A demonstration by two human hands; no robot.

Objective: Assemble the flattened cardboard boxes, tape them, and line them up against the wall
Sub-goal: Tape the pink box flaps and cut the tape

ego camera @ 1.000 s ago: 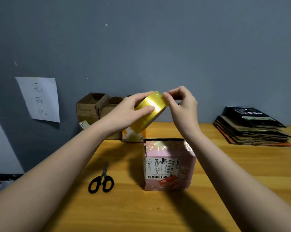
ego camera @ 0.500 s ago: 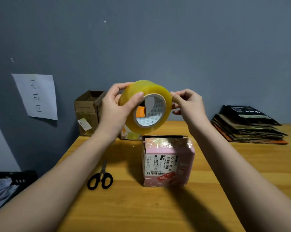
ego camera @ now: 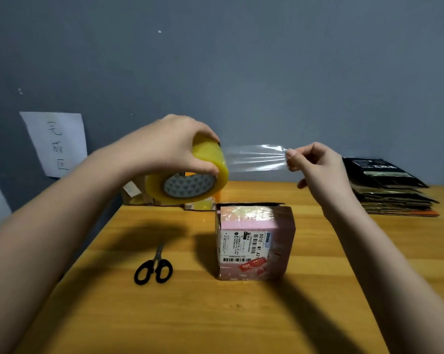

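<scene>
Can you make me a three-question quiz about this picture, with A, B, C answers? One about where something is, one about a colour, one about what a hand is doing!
1. Where are the scissors?
A. On top of the pink box
B. On the table, left of the pink box
C. On the stack of flat boxes

2. What colour are the scissors' handles?
A. Black
B. Red
C. Green

3. What is the right hand doing?
A. Lying flat on the table
B. Holding the scissors
C. Pinching the end of the pulled-out tape

Answers:
1. B: they lie on the wooden table, left of the pink box.
2. A: both loops are black.
3. C: its fingers pinch the clear tape strip stretched from the tape roll, which the left hand grips.
</scene>
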